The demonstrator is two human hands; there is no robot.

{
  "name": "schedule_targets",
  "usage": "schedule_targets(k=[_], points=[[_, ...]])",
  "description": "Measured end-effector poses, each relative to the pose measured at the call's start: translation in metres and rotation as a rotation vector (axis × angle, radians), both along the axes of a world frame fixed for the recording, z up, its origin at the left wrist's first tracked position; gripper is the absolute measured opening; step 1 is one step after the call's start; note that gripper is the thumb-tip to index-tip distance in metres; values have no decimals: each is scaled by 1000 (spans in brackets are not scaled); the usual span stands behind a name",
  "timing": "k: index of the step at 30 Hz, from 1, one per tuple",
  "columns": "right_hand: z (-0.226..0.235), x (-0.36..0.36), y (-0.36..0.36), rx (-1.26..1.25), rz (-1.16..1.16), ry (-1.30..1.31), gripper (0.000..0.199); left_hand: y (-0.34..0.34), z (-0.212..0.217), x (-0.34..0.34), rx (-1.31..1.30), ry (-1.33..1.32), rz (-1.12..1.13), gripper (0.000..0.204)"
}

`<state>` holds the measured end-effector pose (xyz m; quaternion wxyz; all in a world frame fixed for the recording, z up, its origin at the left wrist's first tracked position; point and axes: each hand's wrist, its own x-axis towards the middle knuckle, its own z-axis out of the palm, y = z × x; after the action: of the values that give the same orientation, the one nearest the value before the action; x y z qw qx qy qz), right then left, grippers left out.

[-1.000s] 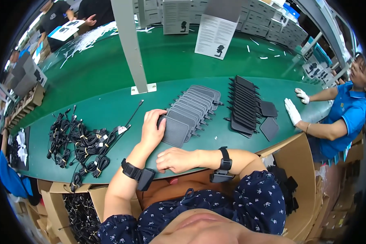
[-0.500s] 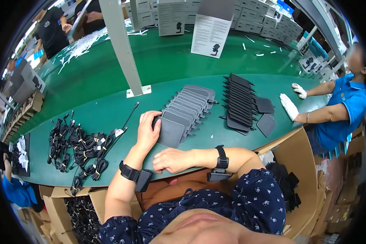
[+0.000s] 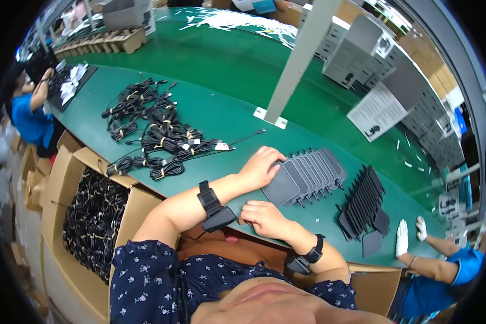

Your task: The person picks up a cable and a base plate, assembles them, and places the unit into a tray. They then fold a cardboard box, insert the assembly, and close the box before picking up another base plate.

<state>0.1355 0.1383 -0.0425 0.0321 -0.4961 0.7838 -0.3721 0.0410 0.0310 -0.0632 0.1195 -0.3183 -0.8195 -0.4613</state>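
Note:
My left hand (image 3: 262,168) is closed round the left end of a row of overlapping dark grey mesh panels (image 3: 308,175), with its fingers and thumb bent over the edge of the nearest one. The panels are flat, with rounded corners and small prongs along one side. Just below, near the table's front edge, my right hand (image 3: 267,218) lies with its fingers curled in and nothing visible in them. To the right of the grey row leans a second row of thin black panels (image 3: 362,205), with a loose black plate (image 3: 371,244) beside it.
Bundled black cables (image 3: 162,135) are heaped on the green table (image 3: 210,108) at left. A carton (image 3: 59,216) of more cables stands below. A grey post (image 3: 297,70) rises behind the panels. A co-worker's gloved hand (image 3: 402,237) rests at right; another person (image 3: 27,108) works far left.
The view has swung left, so the table's contents appear farther right and the cable carton shows more fully. My left hand stays at the grey panels; my right hand stays curled near the edge.

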Motion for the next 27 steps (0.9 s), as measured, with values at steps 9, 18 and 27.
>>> schedule_targets(k=[9, 18, 27], points=[[7, 0, 0, 60, -19, -37, 13, 2, -2, 2, 29, -23, -17, 21], [4, -2, 1, 51, -28, -8, 12, 1, 0, -1, 38, -49, -8, 19], [2, 3, 2, -15, -37, -11, 16, 3, 3, 6, 63, -20, 12, 20]])
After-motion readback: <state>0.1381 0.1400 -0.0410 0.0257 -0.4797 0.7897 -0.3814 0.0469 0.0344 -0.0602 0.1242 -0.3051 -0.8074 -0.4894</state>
